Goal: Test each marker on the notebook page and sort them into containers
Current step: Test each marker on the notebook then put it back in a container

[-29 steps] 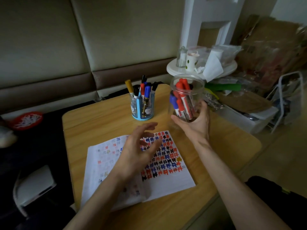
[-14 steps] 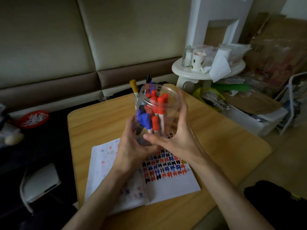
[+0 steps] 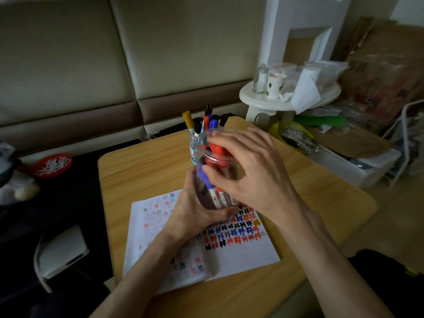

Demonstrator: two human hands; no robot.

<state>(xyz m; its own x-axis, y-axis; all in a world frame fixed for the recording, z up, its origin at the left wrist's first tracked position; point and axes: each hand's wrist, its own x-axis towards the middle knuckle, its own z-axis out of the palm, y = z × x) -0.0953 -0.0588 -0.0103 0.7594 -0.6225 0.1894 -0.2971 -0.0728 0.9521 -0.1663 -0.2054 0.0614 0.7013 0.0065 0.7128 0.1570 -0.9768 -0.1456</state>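
1. The left hand [image 3: 190, 210] grips the clear jar [image 3: 213, 154] of markers [image 3: 218, 149] low on its wall, over the open notebook [image 3: 243, 249].
2. The right hand [image 3: 250, 171] clasps the jar's mouth, thumb on the wall and fingertips on the far rim.
3. Bare wooden table [image 3: 309, 226] lies to the right, out to its rounded edge.
4. The blue pen cup [image 3: 193, 148] stands just behind the jar.

With the jar [image 3: 207, 153] as dial centre, bare bench [image 3: 142, 171] lies open at 9 o'clock and from 2 to 4 o'clock, out to its edge. At 12 o'clock the cup [image 3: 193, 146] of upright pens stands just behind the jar, whose side the left hand [image 3: 190, 210] grips and whose mouth the right hand [image 3: 250, 171] covers. The notebook [image 3: 247, 253] lies flat at 6 o'clock; the stool [image 3: 263, 103] stands off the bench at 1 o'clock.
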